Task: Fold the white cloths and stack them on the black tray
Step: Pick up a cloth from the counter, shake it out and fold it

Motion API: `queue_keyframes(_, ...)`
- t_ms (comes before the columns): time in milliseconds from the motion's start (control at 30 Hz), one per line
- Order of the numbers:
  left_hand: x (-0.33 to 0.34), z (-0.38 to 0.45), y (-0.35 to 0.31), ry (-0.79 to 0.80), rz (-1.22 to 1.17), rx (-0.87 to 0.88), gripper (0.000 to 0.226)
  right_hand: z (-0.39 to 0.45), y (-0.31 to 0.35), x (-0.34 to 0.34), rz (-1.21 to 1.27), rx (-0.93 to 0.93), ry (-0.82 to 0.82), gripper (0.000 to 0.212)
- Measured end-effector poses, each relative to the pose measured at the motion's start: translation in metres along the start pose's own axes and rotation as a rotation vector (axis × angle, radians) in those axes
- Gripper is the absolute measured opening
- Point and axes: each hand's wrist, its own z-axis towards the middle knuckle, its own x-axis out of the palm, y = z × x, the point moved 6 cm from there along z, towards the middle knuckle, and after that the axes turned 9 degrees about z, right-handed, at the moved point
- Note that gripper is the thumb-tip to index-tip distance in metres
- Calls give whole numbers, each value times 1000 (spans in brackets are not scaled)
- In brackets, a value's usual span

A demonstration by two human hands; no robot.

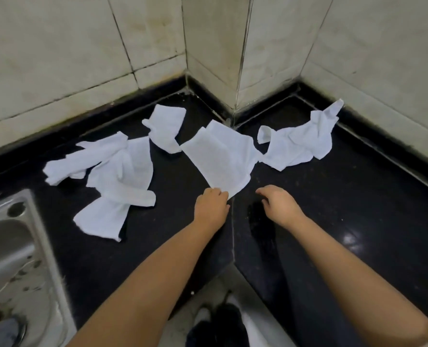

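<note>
1. Black stone counter [320, 209] fills a tiled corner, its two slabs meeting at a seam between the hands.
2. Left hand [211, 209] pinches the near corner of the middle cloth [220, 156], fingers curled on its edge.
3. Right hand [279, 204] hovers just beside that corner, fingers loosely bent, holding nothing.
4. Bare counter lies beneath and right of the right hand.
5. About five white cloths: two crumpled cloths [112, 171] left, a small cloth [166, 127] behind, a rumpled cloth [300, 144] right.
6. Steel sink [12, 246] bounds the left edge.
</note>
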Motion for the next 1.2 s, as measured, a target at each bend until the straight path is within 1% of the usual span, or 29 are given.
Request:
queue_keyframes(100,12,16,2,18,57,54,29,24,-1,10,4,-74,-14,43)
queue_keyframes(167,8,20,1,-73,93,128,20,38,1,16,-5,-117,-12,44)
queue_keyframes(200,7,21,0,-100,139,174,22,44,4,19,-18,-149,-25,44)
queue_keyframes(233,9,23,0,-114,172,211,29,50,6,22,-35,-186,-44,44)
queue_keyframes(300,11,28,5,-117,134,236,32,60,8,27,-59,-216,-81,44)
queue_keyframes(367,-3,25,11,-209,84,289,19,66,12,24,-90,-219,-125,39)
queue_keyframes(400,-8,23,18,-250,20,293,9,66,16,21,-94,-238,-163,34)
queue_keyframes(433,-16,20,26,-303,-43,280,10,65,19,18,-82,-261,-205,28)
queue_keyframes(467,-25,15,33,-366,-77,277,18,63,23,15,-64,-282,-239,21)
queue_keyframes(500,-35,10,41,-410,-100,284,22,61,26,12,-46,-292,-263,18)
queue_keyframes(567,-55,-4,55,-484,-137,298,21,56,28,8,3,-261,-285,25)
queue_keyframes(600,-63,-9,63,-511,-159,289,21,51,27,4,17,-233,-303,24)
queue_keyframes(667,-75,-15,79,-536,-221,238,23,38,25,-7,22,-226,-331,21)
queue_keyframes(700,-80,-17,85,-536,-243,211,25,29,25,-13,36,-258,-337,21)
queue_keyframes(767,-83,-17,89,-501,-274,165,31,9,21,-30,73,-299,-339,19)
queue_keyframes(833,-88,-12,75,-475,-233,192,36,-10,9,-51,97,-253,-382,17)
queue_keyframes(933,-108,2,25,-508,-205,318,37,-46,-15,-97,109,-141,-557,21)
queue_keyframes(1033,-145,12,-41,-596,-272,430,31,-99,-40,-157,71,-10,-814,27)
queue_keyframes(1133,-180,1,-108,-707,-370,585,41,-172,-64,-207,-38,111,-1060,32)
queue_keyframes(1200,-188,-15,-147,-794,-368,725,31,-223,-74,-222,-124,152,-1175,31)
